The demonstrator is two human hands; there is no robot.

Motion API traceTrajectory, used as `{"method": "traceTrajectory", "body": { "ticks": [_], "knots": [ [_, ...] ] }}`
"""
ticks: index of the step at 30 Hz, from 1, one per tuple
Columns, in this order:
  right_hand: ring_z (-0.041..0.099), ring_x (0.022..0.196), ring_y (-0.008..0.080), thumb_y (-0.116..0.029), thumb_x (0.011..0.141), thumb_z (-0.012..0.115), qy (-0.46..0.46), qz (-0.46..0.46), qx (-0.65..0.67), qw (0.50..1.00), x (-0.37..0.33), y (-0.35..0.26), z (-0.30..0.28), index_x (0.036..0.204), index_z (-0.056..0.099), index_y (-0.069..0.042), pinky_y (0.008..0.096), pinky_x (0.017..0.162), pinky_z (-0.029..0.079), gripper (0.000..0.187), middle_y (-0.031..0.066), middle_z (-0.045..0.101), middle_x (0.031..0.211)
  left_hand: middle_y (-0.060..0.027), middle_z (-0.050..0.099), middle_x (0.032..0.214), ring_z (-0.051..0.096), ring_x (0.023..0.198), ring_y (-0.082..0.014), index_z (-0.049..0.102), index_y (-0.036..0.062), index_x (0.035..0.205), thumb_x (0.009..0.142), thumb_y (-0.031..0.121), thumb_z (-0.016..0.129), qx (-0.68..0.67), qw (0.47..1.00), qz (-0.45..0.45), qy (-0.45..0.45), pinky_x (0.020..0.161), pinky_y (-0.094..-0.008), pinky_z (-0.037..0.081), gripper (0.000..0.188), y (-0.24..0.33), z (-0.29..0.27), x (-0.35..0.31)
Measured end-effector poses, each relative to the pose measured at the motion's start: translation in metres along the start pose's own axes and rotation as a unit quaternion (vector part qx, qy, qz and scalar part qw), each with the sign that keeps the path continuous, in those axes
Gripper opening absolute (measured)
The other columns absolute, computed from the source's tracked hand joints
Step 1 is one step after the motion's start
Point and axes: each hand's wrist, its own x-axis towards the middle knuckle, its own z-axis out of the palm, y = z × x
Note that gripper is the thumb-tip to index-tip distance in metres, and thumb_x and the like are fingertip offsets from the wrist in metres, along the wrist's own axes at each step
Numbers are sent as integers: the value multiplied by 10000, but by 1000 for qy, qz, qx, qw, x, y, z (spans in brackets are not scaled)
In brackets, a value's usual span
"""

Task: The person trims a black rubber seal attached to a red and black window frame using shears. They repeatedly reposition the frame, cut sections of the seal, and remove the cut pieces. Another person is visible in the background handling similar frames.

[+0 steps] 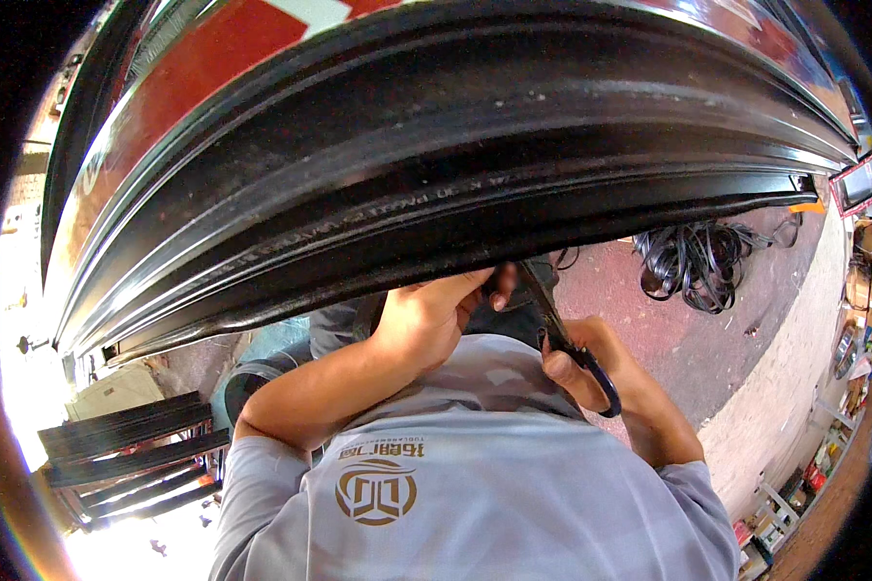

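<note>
The right hand (596, 349) is gripping dark-handled scissors (550, 315), its thumb and fingers wrapping the handles, while the blades are pointing up toward the lower edge of a long black profile (494, 126). The profile is spanning the view above both hands. The left hand (426, 315) is sitting at that same edge, just beside the blades, its fingers bending; whether it is grasping anything cannot be told, the fingertips being partly hidden. Pale printing (378, 218) is running along the profile's face (too blurred to read with certainty). Higher up, a red sheet (199, 87) is carrying a white mark. A gold round emblem (376, 492), with gold characters beside it, is appearing inverted on the grey shirt (513, 474). Coiled black strip (693, 266) is lying on the floor (649, 329) to the right, apart from both hands.
</note>
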Motion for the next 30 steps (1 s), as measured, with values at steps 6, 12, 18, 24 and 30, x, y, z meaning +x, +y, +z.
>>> {"method": "traceTrajectory", "body": {
  "ticks": [6, 12, 18, 24, 30],
  "knots": [
    [454, 678, 66, -449, 940, 649, 17, 3, -4, 1000, 1, 11, 2, 807, 590, -17, 266, 547, 359, 456, -23, 497, 696, -117, 650, 896, 592, 795, -195, 638, -7, 1015, 963, 181, 628, -9, 1000, 15, 2, 652, -323, 459, 195, 0, 4, -3],
    [436, 668, 83, -636, 928, 540, 28, -35, 74, 996, 5, 23, 6, 844, 563, -32, 272, 550, 343, 609, -31, 467, 692, -113, 650, 900, 593, 797, -189, 645, -20, 1018, 960, 174, 629, 24, 1000, 6, -7, 650, -322, 461, 203, 0, 0, -2],
    [433, 678, 91, -672, 916, 522, 3, -23, 59, 998, 5, 14, 5, 823, 541, -36, 274, 557, 339, 643, -22, 462, 697, -109, 652, 902, 601, 787, -186, 648, -12, 1034, 964, 147, 617, 2, 999, 29, -33, 641, -321, 467, 177, -2, 4, 0],
    [416, 660, 83, -637, 931, 532, 0, -17, 54, 998, 3, 16, 5, 811, 533, -29, 281, 533, 325, 620, -27, 449, 684, -108, 650, 897, 604, 776, -185, 640, 4, 1063, 965, 115, 604, -4, 999, 29, -35, 629, -316, 465, 152, -4, 4, -1],
    [397, 654, 71, -513, 953, 597, 14, -13, 58, 998, 3, 14, 6, 796, 546, -12, 283, 515, 312, 527, -40, 435, 678, -107, 648, 890, 602, 769, -183, 631, 13, 1034, 960, 119, 611, -10, 1000, 18, -14, 615, -312, 459, 131, -4, 4, -2]
  ]
}}
